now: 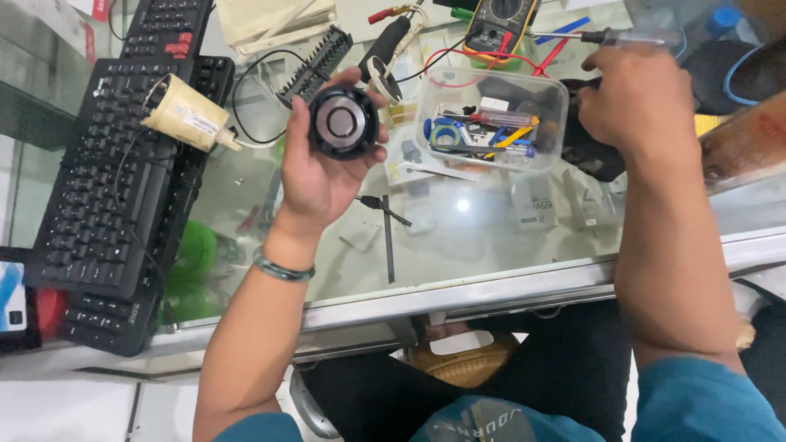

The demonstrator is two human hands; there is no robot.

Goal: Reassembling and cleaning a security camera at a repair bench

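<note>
Above the glass counter (pixel 458 221), the left hand (pixel 315 176) cups a round black part (pixel 343 123).

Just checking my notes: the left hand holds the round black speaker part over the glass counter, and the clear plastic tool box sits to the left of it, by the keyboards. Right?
Not quite. In the head view, the clear plastic tool box sits right of the round black speaker part, away from the black keyboards. The left hand does hold the part over the glass counter.

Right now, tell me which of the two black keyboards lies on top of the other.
The larger black keyboard, nearer the camera, lies on top; the second keyboard pokes out from under its far end.
</note>
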